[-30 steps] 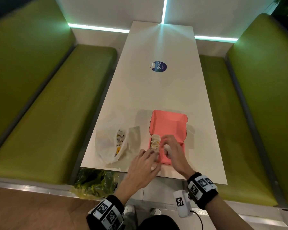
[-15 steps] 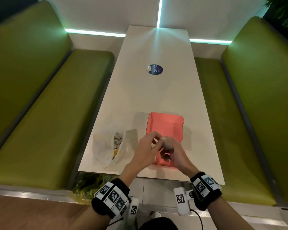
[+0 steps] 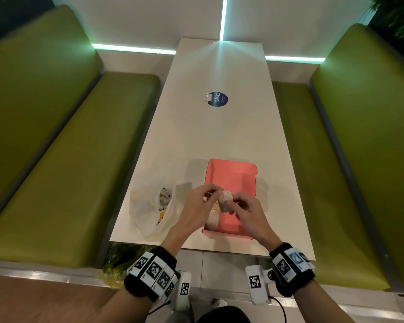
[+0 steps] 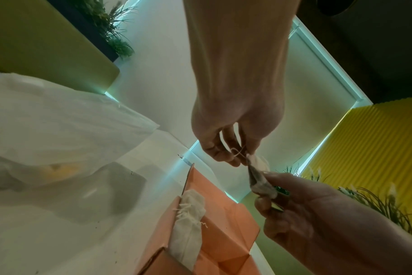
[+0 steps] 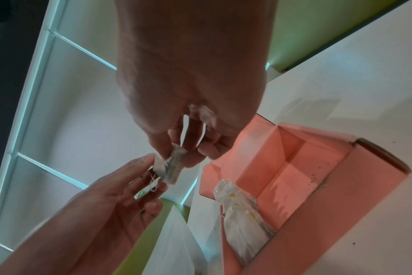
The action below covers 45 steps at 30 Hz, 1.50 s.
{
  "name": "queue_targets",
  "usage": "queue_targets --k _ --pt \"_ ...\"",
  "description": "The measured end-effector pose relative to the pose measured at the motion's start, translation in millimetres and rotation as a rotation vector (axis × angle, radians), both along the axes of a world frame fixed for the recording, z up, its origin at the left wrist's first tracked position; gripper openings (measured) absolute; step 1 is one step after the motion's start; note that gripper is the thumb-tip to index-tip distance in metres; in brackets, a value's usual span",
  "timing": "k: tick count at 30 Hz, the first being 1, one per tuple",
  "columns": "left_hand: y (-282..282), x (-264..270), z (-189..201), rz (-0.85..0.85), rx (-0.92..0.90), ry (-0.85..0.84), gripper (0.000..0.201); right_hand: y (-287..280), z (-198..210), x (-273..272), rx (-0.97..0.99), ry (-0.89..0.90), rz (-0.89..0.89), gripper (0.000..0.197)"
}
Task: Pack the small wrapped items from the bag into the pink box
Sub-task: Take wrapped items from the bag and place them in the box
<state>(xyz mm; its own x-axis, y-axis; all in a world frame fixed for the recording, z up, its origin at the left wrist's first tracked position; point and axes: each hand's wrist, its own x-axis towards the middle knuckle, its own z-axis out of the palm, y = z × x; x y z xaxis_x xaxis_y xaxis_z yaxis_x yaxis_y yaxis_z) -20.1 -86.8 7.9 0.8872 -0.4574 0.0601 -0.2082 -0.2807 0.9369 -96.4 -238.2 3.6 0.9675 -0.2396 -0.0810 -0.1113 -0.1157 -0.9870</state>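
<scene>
Both hands met above the near end of the pink box (image 3: 231, 176), sharing 1 small wrapped item (image 3: 225, 201). The right hand (image 3: 247, 214) pinched the item's body between thumb and fingertips, and the left hand (image 3: 197, 206) pinched the thin white string (image 4: 236, 152) at its end, with a small tag showing against the left fingers (image 5: 141, 194) in the right wrist view. The item hung in the air over the box, touching neither its floor nor its walls.

The pink box sat open on the white table (image 3: 196, 141), near the front edge, its lid folded back flat toward the far end. A row of packed items (image 3: 212, 220) lay along the box's left wall, pale and crinkled in clear wrap; how many, I cannot tell. The rest of the box floor showed bare pink.

The white bag (image 3: 147, 206) lay on the table just left of the box, apart from it, its mouth open toward the box with more wrapped items (image 3: 165, 197) visible inside. A round blue sticker (image 3: 217, 99) marked the middle of the table, well beyond the box. Green benches (image 3: 56, 159) ran along both sides.
</scene>
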Motion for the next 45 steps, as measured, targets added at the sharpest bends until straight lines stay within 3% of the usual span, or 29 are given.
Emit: queue_targets --k 5,9,12,15,17,21,24,29,31,34,38,41,45 --pt "-0.6 18.0 9.0 -0.046 0.027 0.008 0.008 -3.3 -0.4 -4.0 0.066 0.026 -0.020 0.008" --pt "3.8 25.5 4.0 0.132 0.113 -0.097 0.014 -3.7 -0.3 -7.8 0.089 0.037 -0.122 0.008" --pt "3.7 0.7 7.4 0.175 0.055 -0.151 0.013 0.8 1.0 -9.3 -0.024 -0.031 -0.249 0.010" --pt "-2.5 -28.9 9.0 0.040 -0.076 0.061 0.005 10.2 3.9 -10.6 -0.168 -0.102 -0.306 0.015" --pt "-6.7 -37.6 7.4 0.001 -0.189 0.221 0.006 14.7 2.9 -10.4 -0.274 -0.139 -0.292 0.006" --pt "-6.8 -33.9 0.3 0.107 -0.274 0.249 0.011 21.6 -0.9 -13.1 -0.464 -0.232 -0.115 0.024" --pt "-0.4 -28.5 -7.1 0.157 -0.267 0.235 0.010 20.8 -1.1 -17.5 -0.434 -0.248 -0.084 0.021" --pt "5.8 -26.5 -8.9 0.174 -0.235 0.193 0.010 15.9 -1.4 -18.6 -0.312 -0.169 -0.241 0.035" --pt "5.9 -27.3 -7.5 0.162 -0.225 0.173 0.008 17.8 0.2 -14.8 -0.267 -0.102 -0.195 0.036" --pt "6.1 -28.9 -5.1 0.134 -0.218 0.146 0.004 20.3 -0.3 -9.8 -0.241 -0.102 -0.154 0.022" --pt "10.4 -30.1 -0.5 0.063 -0.205 0.079 0.019 21.0 -3.1 -8.3 -0.205 -0.117 -0.150 0.014" --pt "15.6 -27.5 -2.4 0.021 -0.116 -0.012 0.012 17.7 -1.9 -7.9 -0.191 -0.096 -0.133 0.010" --pt "21.7 -20.6 -2.7 0.005 -0.065 -0.009 0.012 13.3 8.2 -8.9 -0.123 -0.039 0.042 0.016"
